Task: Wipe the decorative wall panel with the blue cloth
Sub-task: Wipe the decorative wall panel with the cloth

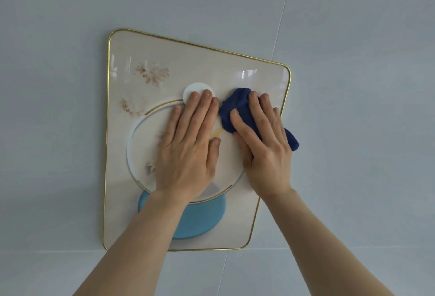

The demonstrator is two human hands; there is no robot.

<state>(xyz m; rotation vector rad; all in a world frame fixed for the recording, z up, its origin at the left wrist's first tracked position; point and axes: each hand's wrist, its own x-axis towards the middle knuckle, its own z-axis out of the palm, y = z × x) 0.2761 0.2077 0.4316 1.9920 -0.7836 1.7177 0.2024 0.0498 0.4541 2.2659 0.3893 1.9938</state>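
The decorative wall panel (122,201) hangs on the wall, cream with a thin gold rim, a large pale ring, a small white disc (191,88) and a light blue disc (200,220) near its lower edge. My left hand (188,149) lies flat on the panel's middle, fingers spread, holding nothing. My right hand (263,147) presses a bunched dark blue cloth (237,107) against the panel's right part. The cloth sticks out above my fingers and past the right side of my hand.
Pale grey-blue wall tiles (353,131) surround the panel, with thin joint lines running up the right and across the bottom. Faint brown flower prints (153,74) mark the panel's upper left.
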